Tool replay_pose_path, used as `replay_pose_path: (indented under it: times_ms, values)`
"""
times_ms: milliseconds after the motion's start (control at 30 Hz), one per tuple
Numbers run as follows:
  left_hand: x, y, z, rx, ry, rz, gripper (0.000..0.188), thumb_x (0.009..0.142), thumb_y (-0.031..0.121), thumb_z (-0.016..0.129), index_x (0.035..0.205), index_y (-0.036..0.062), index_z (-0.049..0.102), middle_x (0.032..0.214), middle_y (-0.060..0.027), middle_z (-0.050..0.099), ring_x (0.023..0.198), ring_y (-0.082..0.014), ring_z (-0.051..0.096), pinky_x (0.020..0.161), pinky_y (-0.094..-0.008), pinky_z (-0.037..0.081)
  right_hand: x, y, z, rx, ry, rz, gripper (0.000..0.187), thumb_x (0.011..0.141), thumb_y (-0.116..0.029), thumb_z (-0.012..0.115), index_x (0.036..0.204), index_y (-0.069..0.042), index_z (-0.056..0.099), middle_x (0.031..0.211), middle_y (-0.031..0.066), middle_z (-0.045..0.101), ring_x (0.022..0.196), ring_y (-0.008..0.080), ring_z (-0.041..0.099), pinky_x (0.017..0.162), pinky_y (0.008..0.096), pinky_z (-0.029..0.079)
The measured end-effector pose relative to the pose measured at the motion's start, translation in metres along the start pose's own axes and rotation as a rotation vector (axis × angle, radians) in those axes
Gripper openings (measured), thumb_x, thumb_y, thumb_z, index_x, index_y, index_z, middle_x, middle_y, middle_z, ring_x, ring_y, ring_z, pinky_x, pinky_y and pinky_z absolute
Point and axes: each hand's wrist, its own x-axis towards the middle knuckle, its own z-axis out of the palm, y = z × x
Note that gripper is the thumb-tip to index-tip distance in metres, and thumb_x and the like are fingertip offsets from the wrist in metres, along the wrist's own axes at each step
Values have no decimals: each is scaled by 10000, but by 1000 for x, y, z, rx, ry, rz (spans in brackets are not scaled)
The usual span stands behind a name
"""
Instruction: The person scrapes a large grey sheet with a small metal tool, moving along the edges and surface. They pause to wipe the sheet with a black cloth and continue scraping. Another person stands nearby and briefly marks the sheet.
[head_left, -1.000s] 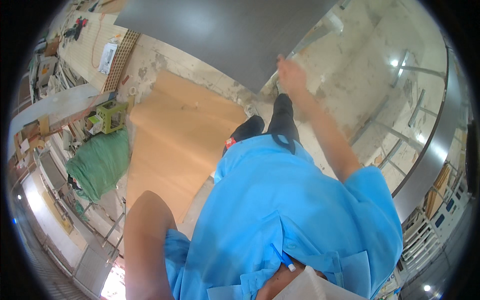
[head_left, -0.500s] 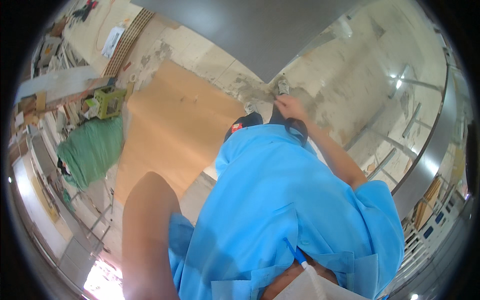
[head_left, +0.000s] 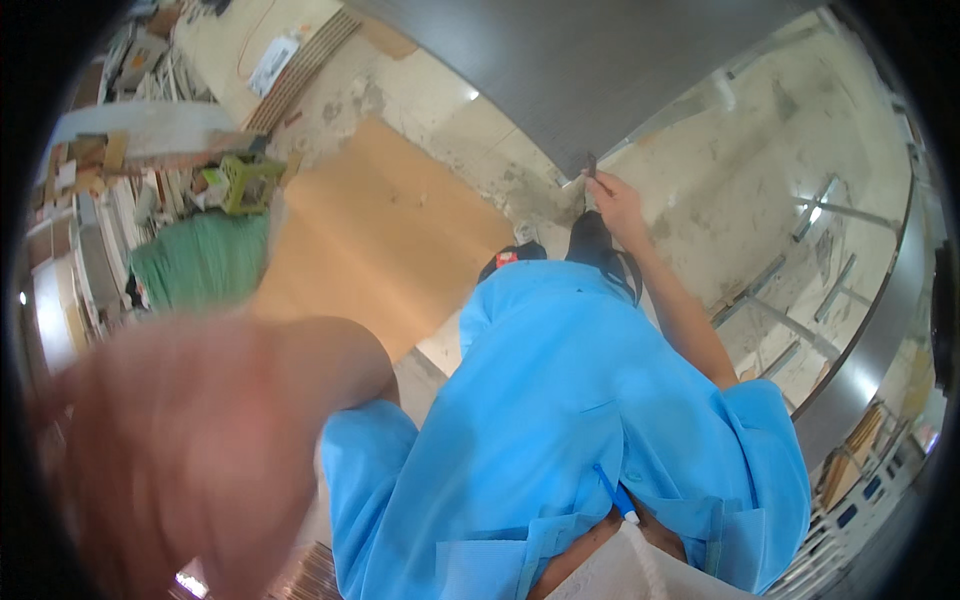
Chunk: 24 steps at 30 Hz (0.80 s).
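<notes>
My right hand (head_left: pixel 618 208) is closed, with a small dark object (head_left: pixel 590 165) pinched at its fingertips. Its exact kind is too small to make out. That object meets the near corner of a large dark grey panel (head_left: pixel 560 70), or sits right beside it. My left hand (head_left: pixel 190 440) is raised close to the camera at the lower left, smeared by motion. Its fingers cannot be made out, nor whether anything is in them.
A brown sheet (head_left: pixel 385 230) lies on the floor left of my feet. Beyond it are a green sack (head_left: pixel 205 260), a yellow-green crate (head_left: pixel 250 183) and piled offcuts. Metal frame bars (head_left: pixel 790 315) and a long grey panel edge (head_left: pixel 865 330) stand to the right.
My right hand has risen from beside my leg to the panel's corner. My left arm has swung up, bringing the hand into view. The whole view has shifted slightly.
</notes>
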Motion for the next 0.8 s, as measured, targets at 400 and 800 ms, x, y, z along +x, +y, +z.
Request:
replay_pose_path:
  times_ms: [400,800]
  values:
    - [-300,-245,194,501,-1261,-125,566,1089,315,601,1620,138,516,1689,-116,483,1565,-385,417,1284,-577,311,-120,146,-75,-146,425,441,316,996,-302,685,979,7,748,786,159,723,720,286,692,679,427,526]
    - [-268,-338,363,596,-1311,-57,559,1138,335,456,1689,245,431,1751,-71,405,1620,-373,334,1315,-619,215,-310,253,-90,218,1009,1080,273,956,-219,677,832,13,746,671,116,697,577,199,664,542,381,521]
